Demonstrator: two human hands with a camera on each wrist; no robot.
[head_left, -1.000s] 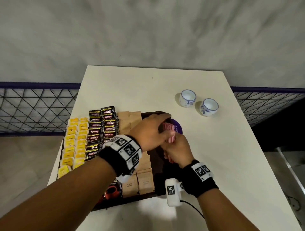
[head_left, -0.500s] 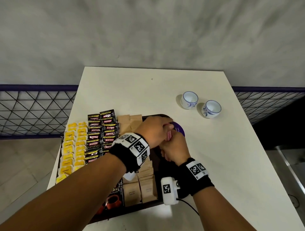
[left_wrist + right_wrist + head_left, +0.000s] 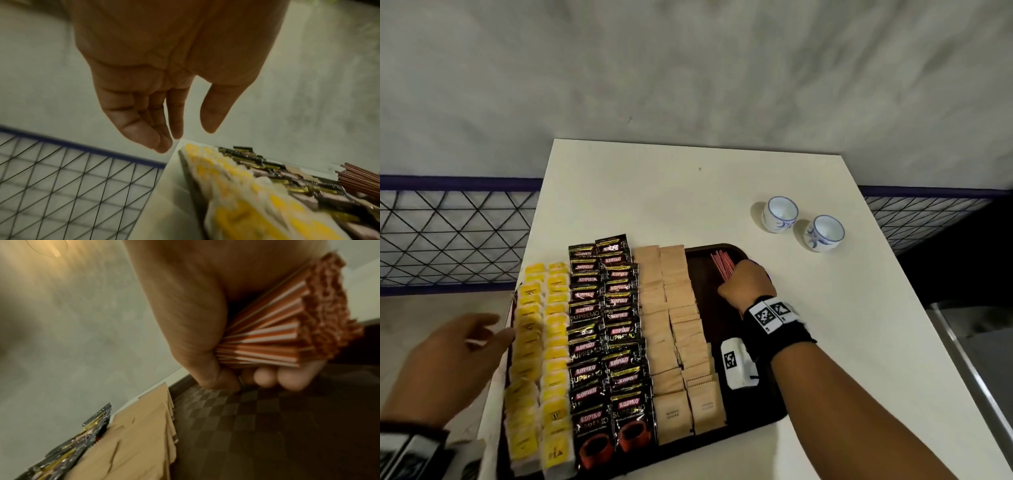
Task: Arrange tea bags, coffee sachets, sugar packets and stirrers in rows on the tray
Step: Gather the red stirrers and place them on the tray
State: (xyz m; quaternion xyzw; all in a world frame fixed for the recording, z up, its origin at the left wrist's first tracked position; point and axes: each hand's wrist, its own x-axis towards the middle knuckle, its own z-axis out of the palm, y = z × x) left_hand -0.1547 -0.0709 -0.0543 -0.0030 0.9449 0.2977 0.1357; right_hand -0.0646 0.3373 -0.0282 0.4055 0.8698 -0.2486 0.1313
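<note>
Left hand (image 3: pixel 453 356) withdrawn — off white table (image 3: pixel 722 192)

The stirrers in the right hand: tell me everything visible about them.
The stirrers are thin red-and-white striped sticks, plastic by the look, gathered in one thick bundle. The right hand grips it in a fist, so the far ends fan out. The bundle is held over the bare dark right side of the tray, beside the brown packets. Whether it touches the tray cannot be told.
</note>
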